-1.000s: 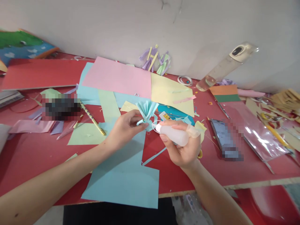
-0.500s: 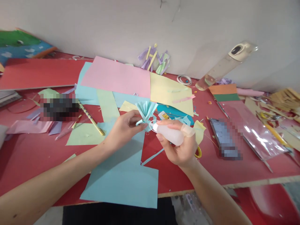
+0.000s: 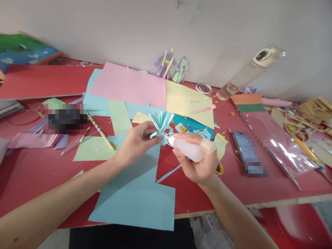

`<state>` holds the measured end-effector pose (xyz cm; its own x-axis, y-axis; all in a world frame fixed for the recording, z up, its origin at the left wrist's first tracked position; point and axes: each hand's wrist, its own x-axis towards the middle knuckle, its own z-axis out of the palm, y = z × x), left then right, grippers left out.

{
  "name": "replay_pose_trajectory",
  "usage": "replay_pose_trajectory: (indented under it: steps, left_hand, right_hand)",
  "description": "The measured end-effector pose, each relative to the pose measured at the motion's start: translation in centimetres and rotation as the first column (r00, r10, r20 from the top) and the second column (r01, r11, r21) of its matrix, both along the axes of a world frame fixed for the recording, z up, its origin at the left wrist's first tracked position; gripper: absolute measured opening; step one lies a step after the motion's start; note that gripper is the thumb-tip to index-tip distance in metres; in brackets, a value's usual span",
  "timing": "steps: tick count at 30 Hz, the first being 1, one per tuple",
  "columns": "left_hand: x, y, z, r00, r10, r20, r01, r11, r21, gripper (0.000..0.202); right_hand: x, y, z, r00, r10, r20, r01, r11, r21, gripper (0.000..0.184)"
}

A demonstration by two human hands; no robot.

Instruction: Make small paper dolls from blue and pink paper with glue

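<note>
My left hand pinches the base of a light blue pleated paper fan, held just above the red table. My right hand is wrapped around a small white squeeze bottle, its tip pointing left at the fan's pinched base. A large light blue sheet lies under both hands at the table's front edge.
Pink, yellow and green sheets cover the middle of the table. A pencil lies left of my hands, a phone and a plastic sleeve to the right. A clear bottle leans against the wall.
The right hand brought the bottle's tip a little left, closer to the fan's base. The left hand has held the fan nearly still.
</note>
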<state>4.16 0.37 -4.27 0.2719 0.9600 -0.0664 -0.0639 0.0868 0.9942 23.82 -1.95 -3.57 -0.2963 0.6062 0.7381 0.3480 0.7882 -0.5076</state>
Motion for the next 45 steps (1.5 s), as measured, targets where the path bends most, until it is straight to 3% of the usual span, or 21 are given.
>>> replay_pose_trajectory:
  steps: [4, 9, 13, 17, 19, 22, 24, 26, 29, 32, 35, 41, 45]
  left_hand:
    - [0.0, 0.0, 0.0, 1.000, -0.004, -0.011, 0.004, 1.000, 0.001, 0.023]
    - [0.0, 0.0, 0.6, 0.998, 0.044, -0.035, -0.044, 0.999, -0.003, 0.018]
    - [0.0, -0.1, 1.1, 0.992, 0.104, -0.069, -0.106, 0.994, -0.029, 0.013]
    - [0.0, 0.0, 1.1, 0.994, 0.111, 0.001, -0.111, 0.993, -0.036, 0.016]
    - [0.0, 0.0, 0.9, 0.993, 0.113, 0.028, -0.112, 0.993, -0.045, 0.018]
    - [0.1, 0.1, 0.8, 0.990, 0.115, 0.078, -0.111, 0.992, -0.060, 0.020]
    - [0.2, 0.1, 0.9, 0.985, 0.111, 0.133, -0.104, 0.993, -0.058, 0.019]
    - [0.3, 0.0, 0.9, 0.976, 0.103, 0.190, -0.094, 0.994, -0.058, 0.018]
    - [0.3, -0.1, 0.9, 0.968, 0.104, 0.227, -0.089, 0.993, -0.073, 0.019]
    - [0.3, -0.4, 0.7, 0.969, 0.108, 0.223, -0.092, 0.992, -0.082, 0.019]
    - [0.5, -0.6, 0.5, 0.968, 0.085, 0.235, -0.069, 0.995, -0.073, 0.019]
    - [0.9, -0.8, 0.4, 0.974, 0.076, 0.213, -0.075, 0.997, -0.012, 0.019]
    - [1.2, -1.0, 0.6, 0.971, 0.085, 0.221, -0.090, 0.996, 0.009, 0.020]
  right_hand:
    - [0.0, 0.0, -0.1, 1.000, 0.011, 0.013, -0.012, 1.000, 0.009, 0.058]
    - [-0.3, 0.0, 0.5, 0.960, -0.180, -0.214, 0.172, 0.983, -0.056, 0.039]
    - [0.3, 1.1, 0.5, 0.879, -0.354, -0.319, 0.255, 0.915, -0.311, 0.021]
    - [1.3, 2.4, -0.3, 0.919, -0.361, -0.161, 0.206, 0.785, -0.585, 0.020]
    - [1.5, 2.6, -0.5, 0.938, -0.346, -0.008, 0.284, 0.783, -0.553, 0.016]
    - [1.1, 2.0, -0.2, 0.924, -0.376, 0.068, 0.377, 0.867, -0.325, 0.007]
    - [0.5, 1.4, 0.1, 0.934, -0.358, -0.008, 0.342, 0.896, -0.284, 0.003]
    - [-0.1, 0.8, 0.4, 0.951, -0.296, -0.093, 0.232, 0.877, -0.420, 0.003]
    - [-1.0, 0.3, 0.5, 0.943, -0.219, -0.249, 0.005, 0.761, -0.649, 0.017]
    - [-1.8, 0.1, 0.6, 0.895, -0.221, -0.388, -0.139, 0.689, -0.711, 0.030]
    - [-2.3, -0.1, 0.7, 0.870, -0.255, -0.423, -0.171, 0.649, -0.742, 0.032]
    - [-2.7, -0.4, 0.5, 0.860, -0.291, -0.419, -0.141, 0.653, -0.744, 0.031]
    - [-2.8, -0.3, 0.4, 0.859, -0.282, -0.428, -0.177, 0.620, -0.764, 0.034]
